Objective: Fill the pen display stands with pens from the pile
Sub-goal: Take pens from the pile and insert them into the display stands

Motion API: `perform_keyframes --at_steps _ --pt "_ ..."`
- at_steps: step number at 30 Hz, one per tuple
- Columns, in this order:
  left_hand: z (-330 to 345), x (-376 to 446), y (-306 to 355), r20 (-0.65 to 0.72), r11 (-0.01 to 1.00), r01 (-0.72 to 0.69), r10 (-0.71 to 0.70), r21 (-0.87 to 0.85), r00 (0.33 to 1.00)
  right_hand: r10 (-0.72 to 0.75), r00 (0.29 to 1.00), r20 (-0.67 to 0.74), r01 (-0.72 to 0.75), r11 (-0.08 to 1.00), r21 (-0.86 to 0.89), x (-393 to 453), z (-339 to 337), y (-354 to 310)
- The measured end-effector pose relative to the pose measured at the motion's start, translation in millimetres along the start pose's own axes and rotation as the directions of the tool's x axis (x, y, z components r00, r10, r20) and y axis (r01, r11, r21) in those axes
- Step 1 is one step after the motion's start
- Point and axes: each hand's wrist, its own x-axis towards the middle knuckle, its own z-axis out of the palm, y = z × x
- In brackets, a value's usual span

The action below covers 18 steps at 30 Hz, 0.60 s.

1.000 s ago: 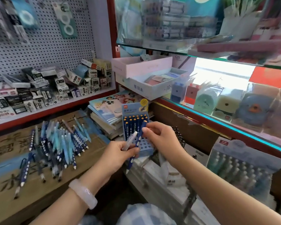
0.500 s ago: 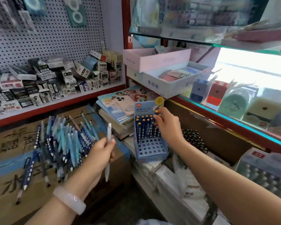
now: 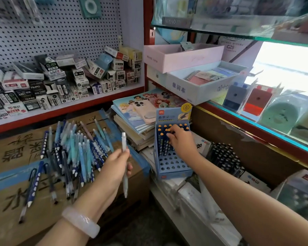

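A blue pen display stand (image 3: 172,166) stands on stacked white boxes, its back rows filled with dark blue pens with orange caps and its front holes bare. My right hand (image 3: 182,142) reaches into the filled rows, fingers curled round a dark blue pen (image 3: 164,142) standing there. My left hand (image 3: 114,167) grips a pale white-blue pen (image 3: 124,144) upright, left of the stand. The pile of blue pens (image 3: 75,153) lies spread on a cardboard box (image 3: 11,201) further left.
A stack of notebooks with a pink phone (image 3: 144,110) on top sits behind the stand. A tray of black pens (image 3: 224,158) lies to its right. Small boxes (image 3: 60,80) crowd the pegboard shelf. Glass shelves (image 3: 256,112) with sharpeners run along the right.
My right hand carried a dark blue pen up into the stand's back rows and now sits lower among them. My left hand drew the pale pen away to the left and holds it upright.
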Motion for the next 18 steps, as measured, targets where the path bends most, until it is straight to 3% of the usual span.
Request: perform_keyframes --at_steps 3,7,10,12,15,18 --pt "3 1 -1 0.0 1.0 -0.004 0.004 0.002 1.0 0.031 0.999 0.024 -0.029 0.997 -0.075 -2 8 3" --pt "3 4 -3 -0.029 0.996 -0.037 0.04 0.084 0.999 0.044 0.999 0.016 -0.043 0.997 -0.062 -6 6 1" --pt "7 -1 1 0.025 0.981 -0.087 0.084 0.176 0.996 0.056 0.997 -0.056 -0.057 0.998 -0.019 -17 -10 -2" --pt "16 -8 6 0.092 0.963 -0.149 0.131 0.225 0.987 0.027 0.995 -0.094 -0.016 0.993 0.118 -27 -28 -11" --pt "43 -24 15 0.206 0.92 -0.266 0.212 0.289 0.955 -0.045 0.996 0.082 0.007 0.909 0.417 -44 -62 -36" --pt "74 -41 26 0.308 0.868 -0.394 0.303 0.301 0.902 -0.082 0.99 0.118 0.016 0.877 0.48 -61 -93 -47"
